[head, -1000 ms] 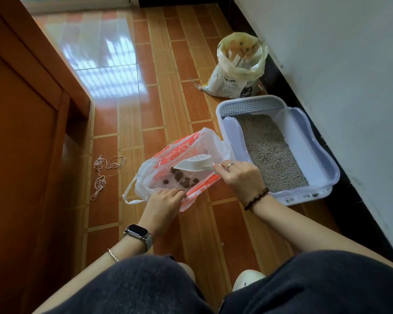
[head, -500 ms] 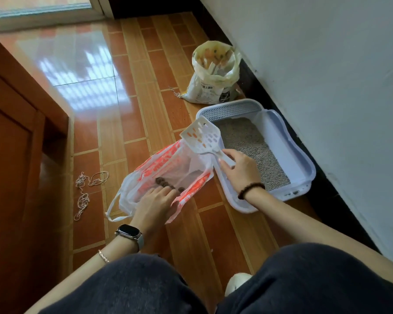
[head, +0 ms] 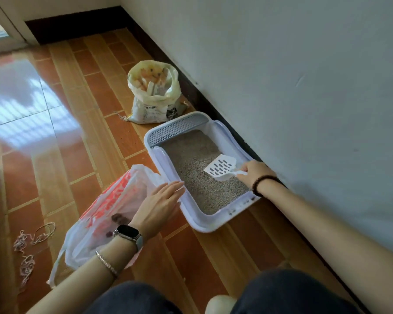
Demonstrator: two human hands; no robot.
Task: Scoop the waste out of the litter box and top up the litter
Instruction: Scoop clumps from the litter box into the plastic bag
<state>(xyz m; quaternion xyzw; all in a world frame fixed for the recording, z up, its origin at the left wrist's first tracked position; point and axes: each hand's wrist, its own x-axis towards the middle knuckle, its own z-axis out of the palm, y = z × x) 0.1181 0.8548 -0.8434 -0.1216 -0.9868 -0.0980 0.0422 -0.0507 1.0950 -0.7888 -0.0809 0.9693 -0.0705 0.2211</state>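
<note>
Scooping step: right hand [head: 253,173] grips scoop [head: 221,169] above litter inside litter box [head: 200,220]; left hand [head: 160,203], fingers apart, hovers beside box's near-left rim. Next: dig and sift, likely.

The litter box [head: 166,162] is sitting close along the wall [head: 304,87], leaving only a thin strip on that side, and the right hand [head: 254,173] with the scoop [head: 221,169] is filling that near right corner. Most of the litter [head: 191,159] is lying open from above. The left hand [head: 161,202] is hovering flat, fingers spread, over the box's near left rim, blocking the way between the box and the plastic bag [head: 109,209] just beside it. The litter sack [head: 154,94] is standing just beyond the far end of the box, closing that approach. A tangle of string [head: 30,248] is lying well to the left; the tiled floor [head: 55,132] beyond it is staying open.
</note>
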